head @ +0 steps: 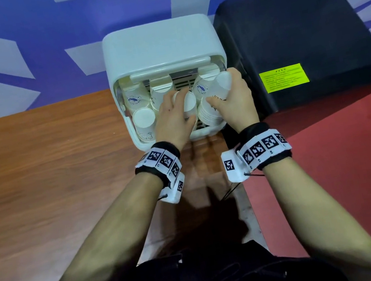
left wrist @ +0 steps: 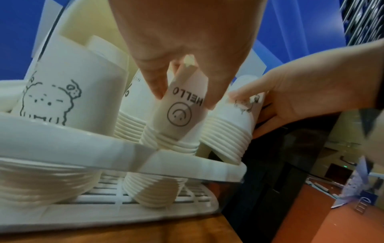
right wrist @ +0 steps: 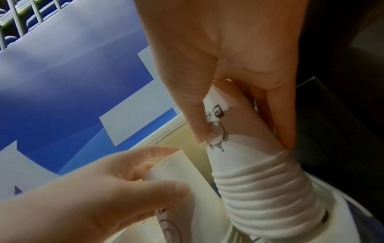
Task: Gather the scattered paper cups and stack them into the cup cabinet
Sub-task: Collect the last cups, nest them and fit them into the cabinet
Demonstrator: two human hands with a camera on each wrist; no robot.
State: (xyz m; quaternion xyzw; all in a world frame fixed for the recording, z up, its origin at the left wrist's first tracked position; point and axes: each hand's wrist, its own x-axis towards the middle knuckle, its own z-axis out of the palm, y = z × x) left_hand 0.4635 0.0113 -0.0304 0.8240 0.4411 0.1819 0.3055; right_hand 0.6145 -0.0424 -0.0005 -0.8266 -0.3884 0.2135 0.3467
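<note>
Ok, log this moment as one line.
left hand grips HELLO cup stack | right hand grips adjacent stack | both in cup cabinet

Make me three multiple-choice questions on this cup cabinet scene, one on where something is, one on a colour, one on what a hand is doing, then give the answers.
1. Where does the black box-shaped appliance stand relative to the white plastic cup cabinet?
A. To its right
B. To its left
C. On top of it

2. What colour is the label on the black appliance?
A. Red
B. Yellow
C. White

3. What is the left hand doing?
A. Resting flat on the wooden table
B. Hanging idle
C. Gripping the white "HELLO" smiley paper cup stack

Answers:
1 A, the head view shows it beside the cabinet's right wall.
2 B, it is bright yellow.
3 C, fingers and thumb pinch the top cup.
</note>
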